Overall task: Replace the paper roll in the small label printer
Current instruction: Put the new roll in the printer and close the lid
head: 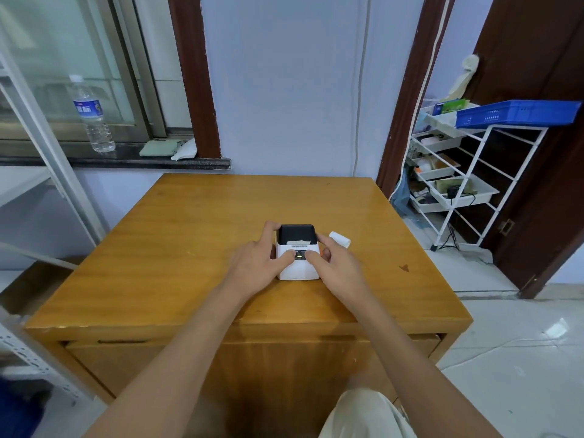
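Observation:
The small label printer (298,267) sits near the middle of the wooden table (189,248), white body with a black lid at the back and a strip of paper showing at the slot. My left hand (256,263) grips its left side, thumb on the front panel. My right hand (331,267) grips its right side, thumb beside the small lit display. A white paper roll (340,239) lies on the table just right of the printer, behind my right hand.
A water bottle (91,115) and a folded cloth (161,148) stand on the window sill at back left. A white wire rack (458,184) with trays and a blue crate (518,113) stands to the right. Metal shelving (41,172) is at the left.

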The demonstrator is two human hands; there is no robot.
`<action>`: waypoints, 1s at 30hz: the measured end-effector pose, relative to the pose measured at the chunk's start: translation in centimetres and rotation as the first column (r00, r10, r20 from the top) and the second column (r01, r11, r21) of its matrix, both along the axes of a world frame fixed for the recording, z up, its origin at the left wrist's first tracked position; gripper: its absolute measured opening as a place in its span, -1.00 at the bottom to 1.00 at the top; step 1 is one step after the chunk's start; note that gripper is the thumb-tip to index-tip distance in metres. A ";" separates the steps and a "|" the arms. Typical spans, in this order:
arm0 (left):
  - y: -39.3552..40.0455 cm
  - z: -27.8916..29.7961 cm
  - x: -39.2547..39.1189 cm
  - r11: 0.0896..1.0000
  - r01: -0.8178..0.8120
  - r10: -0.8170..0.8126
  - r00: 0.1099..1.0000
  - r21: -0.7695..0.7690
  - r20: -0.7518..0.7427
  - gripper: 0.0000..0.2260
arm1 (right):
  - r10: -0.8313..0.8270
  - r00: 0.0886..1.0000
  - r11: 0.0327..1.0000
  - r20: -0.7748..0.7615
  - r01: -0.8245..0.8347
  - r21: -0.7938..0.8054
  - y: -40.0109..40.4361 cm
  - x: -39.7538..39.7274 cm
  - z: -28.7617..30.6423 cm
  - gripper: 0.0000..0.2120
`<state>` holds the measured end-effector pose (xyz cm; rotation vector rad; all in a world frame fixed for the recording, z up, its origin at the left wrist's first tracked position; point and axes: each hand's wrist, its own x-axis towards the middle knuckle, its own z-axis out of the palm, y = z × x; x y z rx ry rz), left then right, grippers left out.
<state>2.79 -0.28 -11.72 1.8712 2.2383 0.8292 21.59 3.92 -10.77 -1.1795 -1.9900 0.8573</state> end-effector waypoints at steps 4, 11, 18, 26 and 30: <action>0.1 -0.1 0.0 1.000 0.013 -0.013 1.000 0.012 0.013 -0.40 | -0.004 1.000 1.000 -0.003 0.004 0.011 -0.1 0.0 0.0 -0.61; -0.2 -0.3 0.0 1.000 0.019 -0.019 1.000 0.020 -0.013 -0.41 | 0.000 1.000 1.000 -0.009 0.000 0.024 -0.3 0.1 0.2 -0.60; -0.3 -0.3 -0.1 0.999 0.030 -0.030 1.000 0.030 -0.001 -0.44 | 0.001 1.000 1.000 -0.008 -0.001 0.025 -0.3 0.0 0.2 -0.59; -0.3 -0.4 -0.1 0.999 0.021 -0.021 1.000 0.030 0.016 -0.43 | -0.029 0.999 0.999 -0.014 0.029 -0.022 0.0 -0.1 0.0 -0.57; -0.2 -0.5 -0.1 1.000 0.011 -0.011 1.000 0.027 0.007 -0.40 | -0.037 0.999 0.993 -0.038 0.033 -0.113 0.3 -0.2 0.4 -0.61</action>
